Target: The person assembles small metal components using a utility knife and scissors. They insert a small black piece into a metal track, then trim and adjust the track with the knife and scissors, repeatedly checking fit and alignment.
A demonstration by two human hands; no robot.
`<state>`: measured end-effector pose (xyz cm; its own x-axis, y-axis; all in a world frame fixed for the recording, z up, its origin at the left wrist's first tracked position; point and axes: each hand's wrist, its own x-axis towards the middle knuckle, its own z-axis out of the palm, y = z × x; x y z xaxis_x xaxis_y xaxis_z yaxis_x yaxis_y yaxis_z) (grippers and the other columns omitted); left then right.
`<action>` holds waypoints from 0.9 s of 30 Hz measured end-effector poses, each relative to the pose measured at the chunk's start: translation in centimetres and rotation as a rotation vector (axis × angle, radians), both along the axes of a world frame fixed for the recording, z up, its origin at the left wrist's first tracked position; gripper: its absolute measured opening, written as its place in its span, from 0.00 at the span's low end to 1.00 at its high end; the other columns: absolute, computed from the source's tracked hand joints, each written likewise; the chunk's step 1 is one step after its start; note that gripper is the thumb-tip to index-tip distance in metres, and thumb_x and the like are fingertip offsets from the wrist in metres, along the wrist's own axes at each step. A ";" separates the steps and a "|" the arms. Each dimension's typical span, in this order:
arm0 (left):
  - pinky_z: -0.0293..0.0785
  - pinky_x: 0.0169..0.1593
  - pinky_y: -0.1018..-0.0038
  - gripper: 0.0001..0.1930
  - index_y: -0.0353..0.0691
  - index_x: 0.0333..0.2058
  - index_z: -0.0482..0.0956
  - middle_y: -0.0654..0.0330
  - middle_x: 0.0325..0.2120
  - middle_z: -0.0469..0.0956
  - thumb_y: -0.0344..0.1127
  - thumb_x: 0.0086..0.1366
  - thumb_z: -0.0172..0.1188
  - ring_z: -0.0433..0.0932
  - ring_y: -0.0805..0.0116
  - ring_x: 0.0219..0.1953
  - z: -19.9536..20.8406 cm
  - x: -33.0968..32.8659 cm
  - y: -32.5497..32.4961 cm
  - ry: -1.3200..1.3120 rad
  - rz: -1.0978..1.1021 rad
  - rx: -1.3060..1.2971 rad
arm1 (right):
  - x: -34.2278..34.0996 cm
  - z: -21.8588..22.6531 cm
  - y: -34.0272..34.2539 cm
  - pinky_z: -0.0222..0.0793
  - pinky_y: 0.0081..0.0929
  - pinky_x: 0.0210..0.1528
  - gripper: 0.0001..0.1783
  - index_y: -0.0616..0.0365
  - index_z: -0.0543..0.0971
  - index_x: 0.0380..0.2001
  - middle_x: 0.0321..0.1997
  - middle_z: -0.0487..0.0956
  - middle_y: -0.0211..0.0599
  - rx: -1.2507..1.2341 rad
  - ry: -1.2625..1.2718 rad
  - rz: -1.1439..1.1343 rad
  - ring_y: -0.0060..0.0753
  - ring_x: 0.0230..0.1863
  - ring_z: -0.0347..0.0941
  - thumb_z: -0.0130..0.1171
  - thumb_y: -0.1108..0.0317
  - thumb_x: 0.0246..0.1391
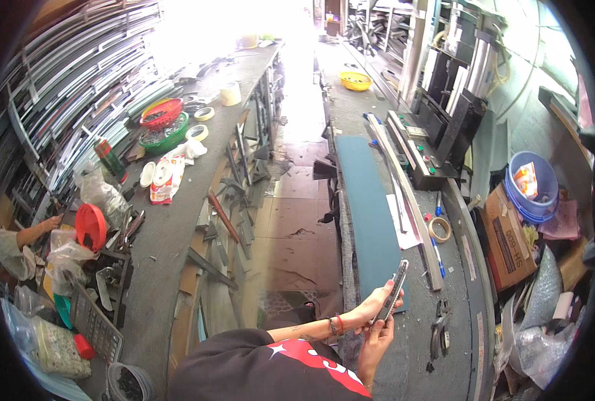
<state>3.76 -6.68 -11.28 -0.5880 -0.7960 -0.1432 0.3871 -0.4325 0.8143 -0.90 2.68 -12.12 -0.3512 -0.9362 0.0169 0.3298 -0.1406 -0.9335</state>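
Over the near end of the right-hand bench, both my hands are together on a slim grey and black utility knife (393,289), tilted with its top end up and to the right. My left hand (375,302), with bands at the wrist, is wrapped round its middle. Just below, my right hand (376,335) grips the lower end with its fingers. Under and beyond the knife lies a long blue-green strip (371,214) along the bench. A white paper sheet (404,220) and a long pale metal profile (411,207) lie beside that strip.
Right bench: tape roll (439,230), pens, dark hand tools (439,334), a machine with green buttons (427,157) and a yellow bowl (355,81). Left bench (154,267): baskets, bags, calculator (97,321). Another person's hand (49,222) shows far left. Buckets (531,187) and a carton stand right.
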 end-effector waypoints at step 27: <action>0.59 0.31 0.82 0.29 0.39 0.35 0.67 0.67 0.23 0.64 0.61 0.65 0.31 0.59 0.80 0.26 1.2 0.6 1.4 0.007 0.147 -0.281 | 0.6 1.1 1.3 0.68 0.19 0.36 0.22 0.64 0.62 0.51 0.42 0.69 0.32 -0.066 -0.211 0.134 0.20 0.38 0.69 0.50 0.63 0.58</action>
<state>4.36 -5.26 -10.09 -0.4641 -0.8803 0.0982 0.4347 -0.1297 0.8912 -0.26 3.93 -11.02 -0.2267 -0.9738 0.0187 0.5360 -0.1408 -0.8324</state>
